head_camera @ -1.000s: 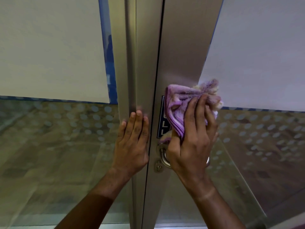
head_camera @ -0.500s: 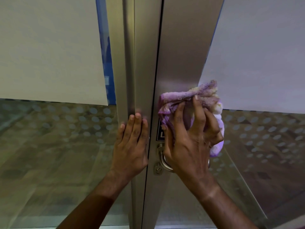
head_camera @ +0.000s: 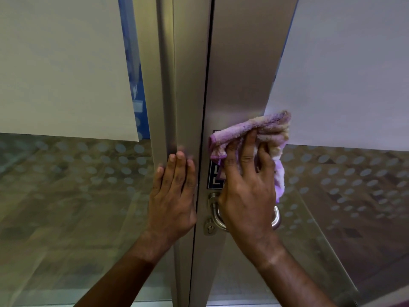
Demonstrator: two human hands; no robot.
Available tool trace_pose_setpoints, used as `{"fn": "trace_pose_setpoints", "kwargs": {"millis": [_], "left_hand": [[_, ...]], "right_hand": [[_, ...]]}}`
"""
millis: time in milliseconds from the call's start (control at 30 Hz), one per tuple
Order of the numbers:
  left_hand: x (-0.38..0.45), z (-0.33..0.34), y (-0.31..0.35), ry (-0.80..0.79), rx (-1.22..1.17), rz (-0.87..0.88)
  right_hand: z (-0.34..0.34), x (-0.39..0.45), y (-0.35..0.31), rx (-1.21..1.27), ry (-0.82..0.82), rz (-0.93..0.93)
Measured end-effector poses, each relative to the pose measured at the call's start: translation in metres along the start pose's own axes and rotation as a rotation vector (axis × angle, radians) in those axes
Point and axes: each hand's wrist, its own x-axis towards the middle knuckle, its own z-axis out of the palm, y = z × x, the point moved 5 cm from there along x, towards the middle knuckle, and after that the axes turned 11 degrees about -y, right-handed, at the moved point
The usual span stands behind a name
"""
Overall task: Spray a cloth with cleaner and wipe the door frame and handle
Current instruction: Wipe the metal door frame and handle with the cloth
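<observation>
A brushed-metal door frame (head_camera: 241, 63) runs up the middle of the view. My right hand (head_camera: 245, 191) presses a bunched purple cloth (head_camera: 263, 127) flat against this frame, over a small dark sign (head_camera: 215, 177). Just below it the curved metal handle (head_camera: 215, 214) sticks out, mostly hidden behind my right wrist, with a keyhole (head_camera: 209, 228) beside it. My left hand (head_camera: 172, 193) lies flat, fingers together, on the neighbouring metal post (head_camera: 177, 85), left of the dark door gap. No spray bottle is in view.
Glass panels with frosted film and a dotted pattern fill both sides, the left panel (head_camera: 62, 67) and the right panel (head_camera: 354, 74). A blue strip (head_camera: 132, 63) borders the left post. Floor shows through the lower glass.
My right hand has slid the cloth to the left and slightly down across the frame, spreading it flatter over the sign. My left hand has stayed on the post.
</observation>
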Motion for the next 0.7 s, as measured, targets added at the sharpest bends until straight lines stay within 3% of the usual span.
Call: {"fn": "trace_pose_setpoints", "kwargs": {"millis": [433, 700], "left_hand": [[0.000, -0.002, 0.000, -0.007, 0.003, 0.008], [0.000, -0.001, -0.001, -0.013, -0.008, 0.012]], "right_hand": [[0.016, -0.015, -0.003, 0.129, -0.196, 0.101], [0.011, 0.001, -0.004, 0.014, -0.208, 0.101]]}}
